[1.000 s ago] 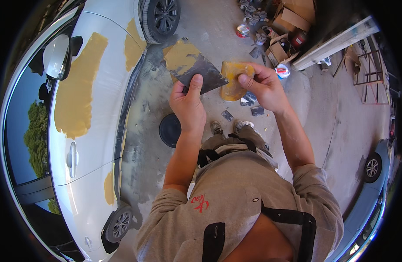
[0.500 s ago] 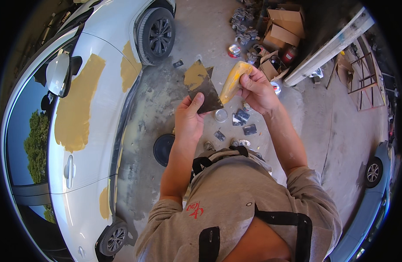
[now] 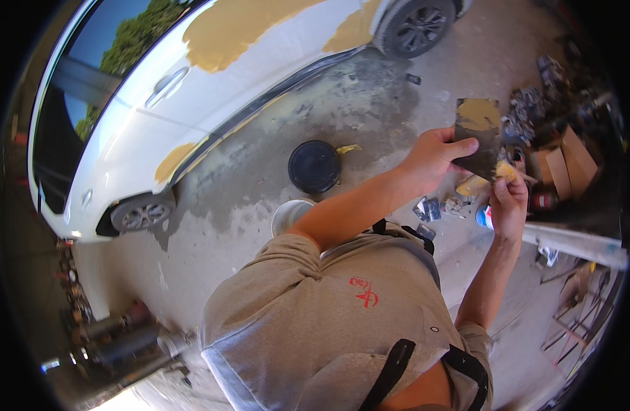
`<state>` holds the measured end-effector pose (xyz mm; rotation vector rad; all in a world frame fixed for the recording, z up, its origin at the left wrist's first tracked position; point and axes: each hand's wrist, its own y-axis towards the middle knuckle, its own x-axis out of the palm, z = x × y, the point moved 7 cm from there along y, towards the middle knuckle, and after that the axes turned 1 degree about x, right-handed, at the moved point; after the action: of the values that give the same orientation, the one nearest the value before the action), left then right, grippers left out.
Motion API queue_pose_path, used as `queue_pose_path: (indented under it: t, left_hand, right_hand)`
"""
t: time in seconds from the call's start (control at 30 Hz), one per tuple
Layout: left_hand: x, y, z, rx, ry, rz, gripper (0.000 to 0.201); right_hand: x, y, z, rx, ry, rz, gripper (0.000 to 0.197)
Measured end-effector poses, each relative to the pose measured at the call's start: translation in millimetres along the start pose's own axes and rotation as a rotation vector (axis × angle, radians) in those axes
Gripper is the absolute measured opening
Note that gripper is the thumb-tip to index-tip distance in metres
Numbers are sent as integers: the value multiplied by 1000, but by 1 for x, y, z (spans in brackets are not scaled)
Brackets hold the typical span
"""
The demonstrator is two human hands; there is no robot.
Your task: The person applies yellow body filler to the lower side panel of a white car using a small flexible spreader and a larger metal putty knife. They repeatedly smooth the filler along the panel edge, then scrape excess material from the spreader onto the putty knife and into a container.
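My left hand (image 3: 438, 159) grips a dark, flat filler board (image 3: 478, 147), its thumb across the face. Tan body filler (image 3: 479, 114) coats the board's far end. Between the closed fingers of my right hand (image 3: 509, 205) is a soft yellow tube (image 3: 472, 185), partly hidden beneath the board. The tube lies at the board's near edge; I cannot tell if the two touch. To the left stands a white car (image 3: 274, 68), with a large patch of tan filler (image 3: 236, 34) on its side and a smaller patch (image 3: 174, 162) near the rear wheel.
A round black lid or seat (image 3: 315, 166) is on the stained floor, near a white bucket (image 3: 287, 216) beside my left arm. Dark square sheets (image 3: 428, 208) lie beyond my body. Cardboard boxes (image 3: 570, 164), car parts (image 3: 527, 109) and a pale beam (image 3: 575, 245) occupy the right side.
The view has swung left, bringing more of the car's rear into sight. My hands have come closer together, and the yellow tube has moved from beside the board to partly under its near edge.
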<state>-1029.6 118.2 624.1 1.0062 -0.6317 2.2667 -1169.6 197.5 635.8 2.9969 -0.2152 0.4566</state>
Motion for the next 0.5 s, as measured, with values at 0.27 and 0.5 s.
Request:
queue_pose_path:
  t: [0.27, 0.5]
  left_hand:
    - [-20, -16, 40, 466, 376, 270, 10]
    - [-29, -15, 54, 411, 302, 328, 17]
  right_hand:
    - [3, 16, -6, -88, 117, 167, 26]
    - [45, 19, 21, 92, -270, -54, 22]
